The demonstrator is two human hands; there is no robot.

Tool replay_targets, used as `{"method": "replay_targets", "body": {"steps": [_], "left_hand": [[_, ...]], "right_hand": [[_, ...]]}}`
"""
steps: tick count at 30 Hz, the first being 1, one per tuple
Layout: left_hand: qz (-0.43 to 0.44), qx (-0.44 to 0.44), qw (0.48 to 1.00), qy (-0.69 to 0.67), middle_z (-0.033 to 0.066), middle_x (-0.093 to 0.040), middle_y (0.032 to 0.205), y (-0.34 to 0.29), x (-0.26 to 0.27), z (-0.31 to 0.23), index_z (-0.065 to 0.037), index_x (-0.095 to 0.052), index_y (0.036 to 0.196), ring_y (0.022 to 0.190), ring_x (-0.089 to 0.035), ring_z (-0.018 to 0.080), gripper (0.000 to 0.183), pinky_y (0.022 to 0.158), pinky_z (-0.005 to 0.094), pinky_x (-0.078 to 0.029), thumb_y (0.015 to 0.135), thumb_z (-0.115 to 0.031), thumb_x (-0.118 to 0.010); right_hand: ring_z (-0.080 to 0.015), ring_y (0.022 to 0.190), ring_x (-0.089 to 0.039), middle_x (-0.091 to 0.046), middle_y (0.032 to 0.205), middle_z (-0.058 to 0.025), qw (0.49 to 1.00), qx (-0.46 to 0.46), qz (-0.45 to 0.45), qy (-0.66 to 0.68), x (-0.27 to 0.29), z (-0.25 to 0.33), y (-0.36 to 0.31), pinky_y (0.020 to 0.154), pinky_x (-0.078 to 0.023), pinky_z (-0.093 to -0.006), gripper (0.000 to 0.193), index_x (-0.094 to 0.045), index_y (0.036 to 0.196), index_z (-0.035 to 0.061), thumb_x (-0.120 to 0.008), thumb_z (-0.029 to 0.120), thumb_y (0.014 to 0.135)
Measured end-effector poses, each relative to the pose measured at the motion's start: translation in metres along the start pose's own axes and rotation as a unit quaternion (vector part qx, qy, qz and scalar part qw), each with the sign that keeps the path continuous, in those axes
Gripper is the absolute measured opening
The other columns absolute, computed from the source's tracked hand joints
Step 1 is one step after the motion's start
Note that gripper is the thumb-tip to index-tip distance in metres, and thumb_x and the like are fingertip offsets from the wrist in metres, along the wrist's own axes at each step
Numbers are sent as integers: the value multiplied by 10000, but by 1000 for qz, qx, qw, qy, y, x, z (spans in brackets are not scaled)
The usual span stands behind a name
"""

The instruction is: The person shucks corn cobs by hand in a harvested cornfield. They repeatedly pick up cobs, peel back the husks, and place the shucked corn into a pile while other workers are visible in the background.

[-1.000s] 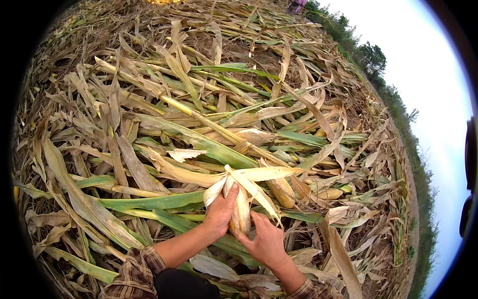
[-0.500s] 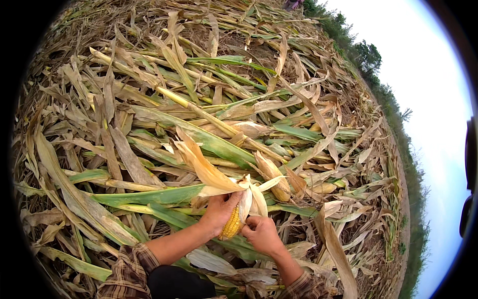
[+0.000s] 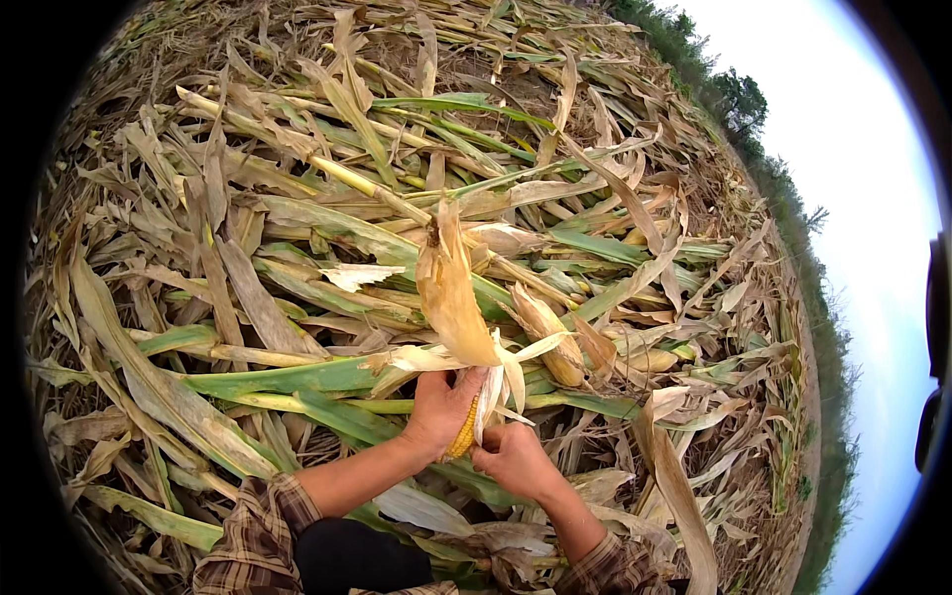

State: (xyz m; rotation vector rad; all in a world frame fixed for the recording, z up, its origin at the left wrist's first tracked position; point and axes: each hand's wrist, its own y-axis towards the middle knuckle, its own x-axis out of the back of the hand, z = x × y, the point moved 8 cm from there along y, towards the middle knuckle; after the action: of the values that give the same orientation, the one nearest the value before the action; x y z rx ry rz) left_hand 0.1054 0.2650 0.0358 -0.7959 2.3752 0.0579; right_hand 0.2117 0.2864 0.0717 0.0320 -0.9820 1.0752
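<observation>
You had soft, even daylight, without hard shadows on the dry maize leaves (image 3: 297,297). The sky (image 3: 853,198) at the right of the frame was very bright, almost white. The fisheye lens bent the horizon strongly, and black corners surrounded the picture. The centre was sharp; the edges looked softer.

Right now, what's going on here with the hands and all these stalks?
A person is husking a corn cob over a heap of cut corn stalks. The left hand has its grip around the cob, where yellow kernels show. The right hand holds the pale husk near its base. The husk leaves are peeled open and stand up above the hands. More unhusked ears lie just beyond, among dry and green leaves.
</observation>
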Motion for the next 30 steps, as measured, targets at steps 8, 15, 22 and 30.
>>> {"method": "replay_targets", "body": {"steps": [8, 15, 22, 30], "left_hand": [[28, 27, 999, 30, 66, -606, 944, 4, 0, 12, 47, -533, 1080, 818, -573, 116, 333, 727, 257, -478, 886, -220, -581], [90, 291, 952, -21, 74, -614, 949, -14, -4, 44, 15, -545, 1100, 772, -598, 125, 454, 648, 257, -496, 917, -396, -481], [265, 293, 904, -166, 97, -601, 1024, -31, -34, 37, 11, -464, 1188, 894, -609, 169, 560, 788, 309, -506, 892, -465, -470], [147, 245, 946, -151, 147, -610, 1000, -8, -2, 32, 32, -475, 1159, 903, -609, 209, 405, 827, 322, -486, 882, -259, -522]], "right_hand": [[-100, 558, -575, -604, 614, -64, 988, -46, -41, 139, -12, -38, 7, 509, -456, -236, 121, -625, 731, -61, -590, 55, 739], [-95, 460, -517, -574, 551, -64, 945, -33, -280, 167, 104, -48, 14, 434, -413, -232, 115, -595, 657, -50, -564, 38, 723], [-115, 557, -576, -608, 694, -79, 855, -52, -327, 400, 143, -51, 61, 483, -457, -216, 129, -596, 826, -27, -497, 41, 779], [-88, 655, -566, -633, 739, -64, 979, -63, 8, 194, 26, -9, -18, 569, -473, -230, 225, -644, 896, -30, -669, 163, 783]]}}
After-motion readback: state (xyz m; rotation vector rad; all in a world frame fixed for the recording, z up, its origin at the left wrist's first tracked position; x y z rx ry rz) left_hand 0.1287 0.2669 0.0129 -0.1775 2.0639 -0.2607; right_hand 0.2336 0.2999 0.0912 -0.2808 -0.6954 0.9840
